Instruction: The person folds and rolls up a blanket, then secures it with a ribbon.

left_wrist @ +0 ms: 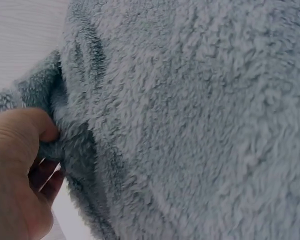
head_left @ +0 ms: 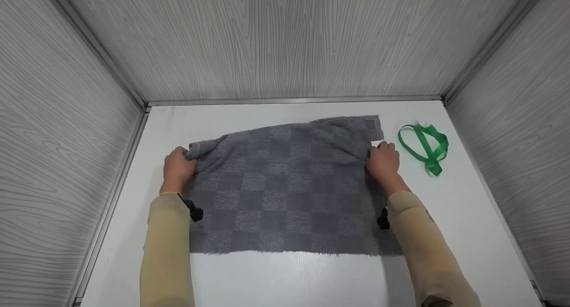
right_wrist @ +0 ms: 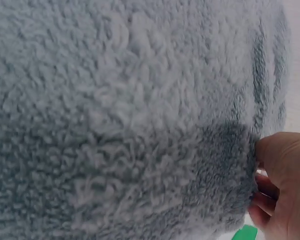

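Note:
A grey checked, fluffy towel (head_left: 285,186) is spread between both hands above the white table. My left hand (head_left: 179,168) pinches its left edge near the far corner, where the cloth bunches and folds over. In the left wrist view the thumb of the left hand (left_wrist: 15,165) presses on the gathered cloth. On the opposite edge my right hand (head_left: 384,161) pinches the towel below its far right corner, which sticks out beyond the fingers. The right wrist view shows the right hand (right_wrist: 285,180) gripping the towel's edge, with part of the fingers hidden behind it.
A looped green ribbon (head_left: 429,151) lies on the white table (head_left: 285,280) to the right of the right hand. Grey wood-patterned panels (head_left: 285,44) wall the table at the back and on both sides.

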`<action>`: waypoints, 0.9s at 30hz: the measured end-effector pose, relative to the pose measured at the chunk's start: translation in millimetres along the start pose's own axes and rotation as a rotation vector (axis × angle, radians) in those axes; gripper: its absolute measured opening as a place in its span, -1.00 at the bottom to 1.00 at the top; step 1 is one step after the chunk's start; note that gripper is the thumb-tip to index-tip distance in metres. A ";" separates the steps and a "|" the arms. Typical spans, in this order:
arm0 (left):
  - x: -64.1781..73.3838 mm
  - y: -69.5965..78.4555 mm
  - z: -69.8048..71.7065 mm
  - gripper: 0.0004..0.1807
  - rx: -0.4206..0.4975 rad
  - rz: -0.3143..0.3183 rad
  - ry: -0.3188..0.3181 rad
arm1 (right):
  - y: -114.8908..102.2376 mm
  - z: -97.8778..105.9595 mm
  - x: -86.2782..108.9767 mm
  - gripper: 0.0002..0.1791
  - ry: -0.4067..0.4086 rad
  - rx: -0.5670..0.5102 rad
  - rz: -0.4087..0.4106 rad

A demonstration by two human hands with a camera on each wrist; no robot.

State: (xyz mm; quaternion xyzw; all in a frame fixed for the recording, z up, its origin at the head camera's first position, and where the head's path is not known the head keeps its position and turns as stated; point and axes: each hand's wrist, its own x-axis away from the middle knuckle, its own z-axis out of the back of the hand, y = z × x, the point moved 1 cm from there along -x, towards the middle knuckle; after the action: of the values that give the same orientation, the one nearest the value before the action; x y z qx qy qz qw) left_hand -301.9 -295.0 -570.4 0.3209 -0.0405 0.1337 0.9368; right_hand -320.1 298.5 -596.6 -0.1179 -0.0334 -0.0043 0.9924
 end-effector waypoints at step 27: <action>4.0 21.6 -3.7 -0.52 0.139 -0.100 -0.203 | -0.7 -4.8 -4.2 -0.33 -0.138 -0.072 0.017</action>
State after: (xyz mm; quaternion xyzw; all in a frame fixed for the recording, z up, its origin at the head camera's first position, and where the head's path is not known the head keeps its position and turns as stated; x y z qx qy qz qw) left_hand -304.0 -275.5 -560.0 0.3984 -0.1097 0.0561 0.9089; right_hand -324.1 296.6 -601.4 -0.1538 -0.1008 0.0112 0.9829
